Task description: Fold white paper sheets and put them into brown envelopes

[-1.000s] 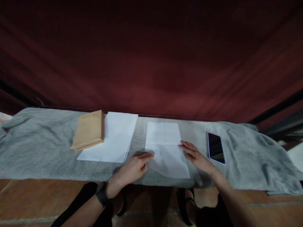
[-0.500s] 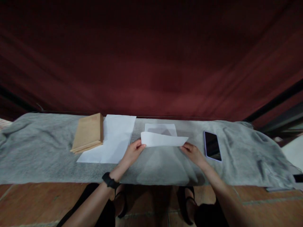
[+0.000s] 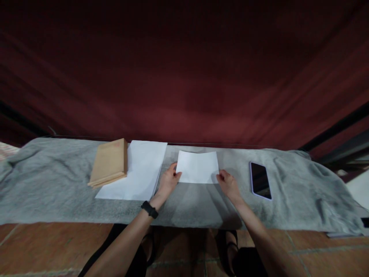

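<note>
Holding what, exactly?

A white sheet (image 3: 197, 166) that looks doubled over on itself. It lies flat on the grey blanket (image 3: 57, 184) covering the tabletop, straight ahead of me and close to the far edge. My left hand (image 3: 168, 181) pinches its near left corner between thumb and fingers. My right hand (image 3: 227, 184) is closed on the near right corner the same way.

What makes a fold like this come out well?

Matching the edges first, I'd say. Both corners should be level and the upper layer square over the lower before I press any crease. The blanket is soft, so I judge that a firm, even press from the middle outward suits it better than a quick swipe, which could drag the paper askew.

And around it?

Just to the left is a stack of white paper (image 3: 138, 171), apart from my sheet, with brown envelopes (image 3: 109, 161) overlapping its left side. To the right a phone (image 3: 260, 180) lies face up with a dark screen, near my right hand but not touching it. A dark red curtain (image 3: 184, 77) hangs behind.
</note>
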Tool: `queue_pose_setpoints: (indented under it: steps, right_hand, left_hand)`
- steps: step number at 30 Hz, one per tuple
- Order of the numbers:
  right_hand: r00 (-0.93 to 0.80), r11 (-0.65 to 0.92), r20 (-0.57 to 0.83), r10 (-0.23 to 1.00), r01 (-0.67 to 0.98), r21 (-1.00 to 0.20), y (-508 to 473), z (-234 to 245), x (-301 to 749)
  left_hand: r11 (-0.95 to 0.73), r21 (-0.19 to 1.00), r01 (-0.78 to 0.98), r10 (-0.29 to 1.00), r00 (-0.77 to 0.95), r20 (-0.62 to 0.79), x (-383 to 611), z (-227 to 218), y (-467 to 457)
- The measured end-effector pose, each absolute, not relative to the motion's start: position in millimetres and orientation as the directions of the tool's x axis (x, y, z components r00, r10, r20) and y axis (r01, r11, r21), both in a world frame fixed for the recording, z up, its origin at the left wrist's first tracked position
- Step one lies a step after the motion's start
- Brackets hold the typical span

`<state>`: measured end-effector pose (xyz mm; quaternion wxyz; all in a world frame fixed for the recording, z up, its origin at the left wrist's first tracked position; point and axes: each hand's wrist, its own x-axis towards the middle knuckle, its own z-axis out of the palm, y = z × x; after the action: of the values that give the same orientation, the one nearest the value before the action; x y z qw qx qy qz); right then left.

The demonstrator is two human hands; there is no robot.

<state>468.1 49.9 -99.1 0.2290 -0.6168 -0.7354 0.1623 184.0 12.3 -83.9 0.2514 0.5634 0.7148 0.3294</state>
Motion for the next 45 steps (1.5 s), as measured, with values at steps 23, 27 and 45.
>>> queue_pose_setpoints:
  steps: [23, 27, 45]
  right_hand:
    - [-0.183, 0.225, 0.194, 0.964, 0.949, -0.220, 36, -90, 455]
    - [-0.203, 0.296, 0.224, 0.953, 0.776, -0.557, 43, -92, 424]
    - [-0.255, 0.348, 0.239, 0.937, 0.611, -0.711, 62, -114, 368]
  left_hand:
    - [0.046, 0.206, 0.977, 0.970, -0.093, 0.225, 222, -68, -9]
    - [-0.099, 0.271, 0.958, 0.978, 0.043, 0.206, 249, -88, 3]
    - [-0.012, 0.205, 0.979, 0.992, -0.014, 0.125, 268, -111, 36]
